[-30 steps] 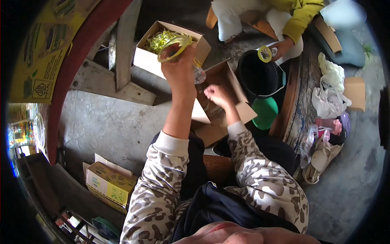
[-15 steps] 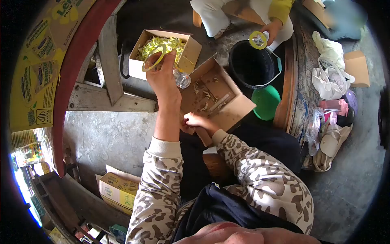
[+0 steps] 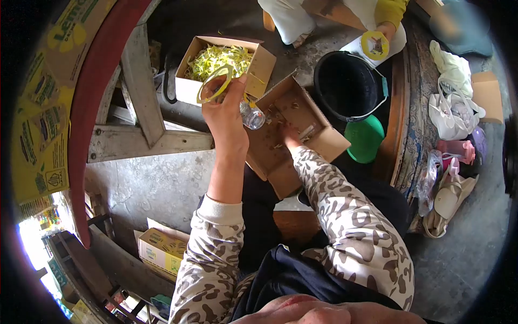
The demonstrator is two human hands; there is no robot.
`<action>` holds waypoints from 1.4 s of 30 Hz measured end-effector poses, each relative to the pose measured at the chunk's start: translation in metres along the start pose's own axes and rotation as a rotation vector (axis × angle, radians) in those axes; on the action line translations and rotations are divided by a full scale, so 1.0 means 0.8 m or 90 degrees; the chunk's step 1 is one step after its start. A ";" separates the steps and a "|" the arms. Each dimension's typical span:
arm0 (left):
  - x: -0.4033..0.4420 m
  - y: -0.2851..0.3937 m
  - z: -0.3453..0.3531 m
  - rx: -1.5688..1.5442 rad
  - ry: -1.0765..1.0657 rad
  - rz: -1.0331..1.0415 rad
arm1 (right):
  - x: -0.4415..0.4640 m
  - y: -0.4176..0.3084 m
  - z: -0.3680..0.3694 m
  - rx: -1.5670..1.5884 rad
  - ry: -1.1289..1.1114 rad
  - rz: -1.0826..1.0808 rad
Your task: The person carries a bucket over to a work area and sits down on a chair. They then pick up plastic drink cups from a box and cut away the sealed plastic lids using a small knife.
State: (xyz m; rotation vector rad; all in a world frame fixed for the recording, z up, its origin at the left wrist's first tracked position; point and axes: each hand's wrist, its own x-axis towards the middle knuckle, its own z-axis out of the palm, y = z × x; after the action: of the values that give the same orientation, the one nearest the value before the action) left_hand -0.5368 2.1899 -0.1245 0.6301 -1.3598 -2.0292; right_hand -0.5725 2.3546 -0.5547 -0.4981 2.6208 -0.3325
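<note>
Raised at centre left, my left hand (image 3: 224, 116) is closed around a clear plastic container (image 3: 251, 115) with a wide yellow-green rim (image 3: 216, 81). The container is tilted, its clear end pointing to the lower right. My right hand (image 3: 290, 135) reaches down into an open cardboard box (image 3: 337, 141), where small pale brown bits lie on the bottom. Its fingers are dark and blurred, so whether they grip a bit is unclear. Behind my left hand stands another cardboard box (image 3: 263, 60) full of yellow-green shreds (image 3: 216, 60).
Opposite me, another person's hand (image 3: 386, 31) holds a similar yellow-rimmed container (image 3: 374, 45). A black bucket (image 3: 348, 86) and a green plastic lid or dish (image 3: 364, 139) stand right of my box. Wooden legs (image 3: 151, 143) are at left; bags (image 3: 450, 116) lie at right.
My right hand has moved from the box's near edge into the box. My left hand still holds its container. The other person's container has turned to show its opening more.
</note>
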 end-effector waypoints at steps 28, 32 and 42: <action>0.018 -0.018 0.000 0.072 0.023 -0.037 | 0.039 -0.027 -0.016 -0.025 -0.096 -0.106; 0.017 -0.008 0.003 0.023 0.026 -0.023 | 0.036 -0.004 0.010 0.348 0.057 0.048; -0.005 0.004 0.014 0.025 -0.015 -0.034 | -0.064 -0.148 -0.260 0.443 0.632 -0.252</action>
State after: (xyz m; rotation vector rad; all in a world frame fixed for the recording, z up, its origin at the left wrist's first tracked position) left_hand -0.5410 2.1991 -0.1175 0.6681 -1.4140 -2.0634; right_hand -0.5936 2.2986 -0.3175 -0.7078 2.9288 -1.9544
